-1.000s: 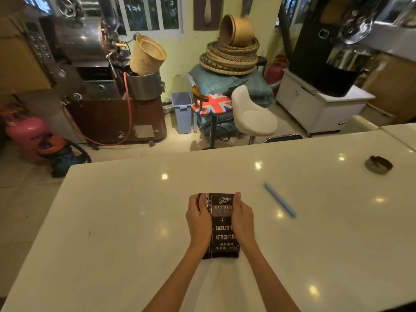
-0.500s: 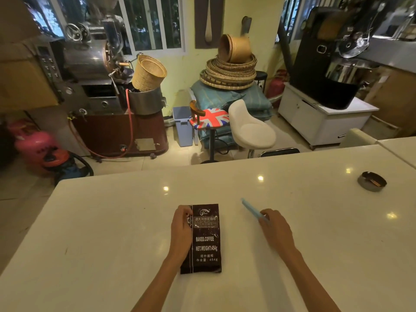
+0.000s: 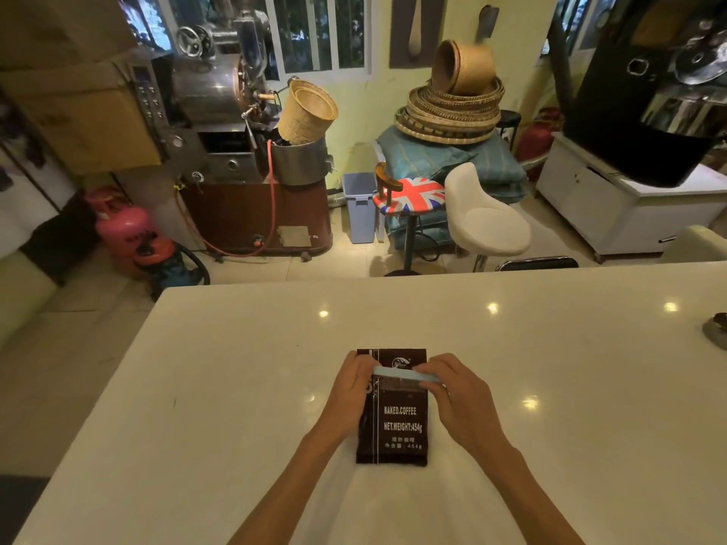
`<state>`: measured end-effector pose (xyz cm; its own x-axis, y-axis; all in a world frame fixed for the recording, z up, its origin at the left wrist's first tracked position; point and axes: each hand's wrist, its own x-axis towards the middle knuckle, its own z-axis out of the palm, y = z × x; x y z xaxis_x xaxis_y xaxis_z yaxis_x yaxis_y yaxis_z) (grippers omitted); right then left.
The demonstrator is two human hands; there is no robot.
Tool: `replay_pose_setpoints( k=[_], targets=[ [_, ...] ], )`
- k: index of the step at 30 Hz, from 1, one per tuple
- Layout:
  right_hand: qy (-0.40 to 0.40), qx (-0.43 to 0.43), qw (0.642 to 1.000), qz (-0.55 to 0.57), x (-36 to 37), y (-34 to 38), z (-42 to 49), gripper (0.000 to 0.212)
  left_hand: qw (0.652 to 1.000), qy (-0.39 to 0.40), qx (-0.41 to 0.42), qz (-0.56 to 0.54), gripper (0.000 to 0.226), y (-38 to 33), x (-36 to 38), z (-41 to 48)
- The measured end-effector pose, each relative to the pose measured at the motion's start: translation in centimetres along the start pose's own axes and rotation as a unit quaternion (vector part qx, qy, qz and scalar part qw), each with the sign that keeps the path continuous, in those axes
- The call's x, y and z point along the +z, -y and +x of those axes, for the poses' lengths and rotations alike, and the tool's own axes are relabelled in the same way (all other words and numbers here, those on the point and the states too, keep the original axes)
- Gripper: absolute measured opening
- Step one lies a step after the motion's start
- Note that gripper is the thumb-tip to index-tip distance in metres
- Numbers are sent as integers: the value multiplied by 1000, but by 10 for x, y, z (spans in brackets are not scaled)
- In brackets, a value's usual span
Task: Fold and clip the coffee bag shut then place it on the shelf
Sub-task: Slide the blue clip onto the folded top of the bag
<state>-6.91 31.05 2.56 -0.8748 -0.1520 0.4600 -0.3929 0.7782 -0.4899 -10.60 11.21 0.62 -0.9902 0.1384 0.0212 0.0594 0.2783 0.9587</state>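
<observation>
The left forearm comes up from the bottom edge of the view and angles inward toward the middle of the white surface. The left hand rests against the left edge of the coffee bag, knuckles up, its fingers curled closed around the left end of the pale blue clip. The bag lies flat on the surface in front of the person, dark brown with white print (the words "BAKED.COFFEE" and "NET.WEIGHT:454g" read upright from the wearer's side), its top end pointing away from the body. The clip runs crosswise over the upper part of the bag, just below the logo, tilted a little so that its right end sits lower. Whether it is touching the bag or held just above it cannot be told. The right hand mirrors the left, wrist bent inward, its fingers pinched shut on the clip's right end, with the palm covering the bag's right edge. The right forearm slants down to the lower right corner.
</observation>
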Motion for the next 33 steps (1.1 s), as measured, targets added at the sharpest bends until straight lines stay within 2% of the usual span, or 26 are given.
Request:
replay_pose_setpoints(
  k=[4, 8, 12, 14, 16, 19, 22, 24, 27, 30, 33],
  targets=[
    [-28, 15, 999, 23, 7, 2, -5, 13, 1000, -6, 11, 27, 31, 0, -2, 1],
    [-47, 55, 994, 85, 10, 4, -12, 19, 1000, 3, 16, 16, 29, -1, -3, 3],
    [45, 109, 978, 170, -4, 1, -13, 22, 1000, 1, 13, 11, 31, 0, -5, 8],
    [95, 149, 957, 229, -18, -5, -16, 23, 1000, -6, 14, 6, 31, 2, -6, 10],
    [107, 180, 939, 274, -29, -9, -18, 27, 1000, -8, 10, -9, 31, 3, -7, 11],
    [67, 168, 955, 234, -42, -7, -14, 31, 998, 7, 6, -55, 28, 3, -5, 10],
    [-6, 175, 966, 191, -71, -27, -9, 25, 998, 16, 33, -51, 14, 9, -6, 10],
    [-15, 218, 962, 161, -95, -55, -10, 20, 994, 8, 15, -104, 24, 12, -8, 8],
    [55, 286, 943, 158, -101, -77, -6, 17, 986, -13, -23, -165, 52, 10, -7, 6],
    [121, 283, 933, 185, -73, -67, 11, 12, 978, -17, -47, -203, 69, 5, -2, 7],
    [144, 257, 934, 201, -44, -51, 24, 13, 970, -26, -76, -227, 71, 3, 0, 6]
  ],
)
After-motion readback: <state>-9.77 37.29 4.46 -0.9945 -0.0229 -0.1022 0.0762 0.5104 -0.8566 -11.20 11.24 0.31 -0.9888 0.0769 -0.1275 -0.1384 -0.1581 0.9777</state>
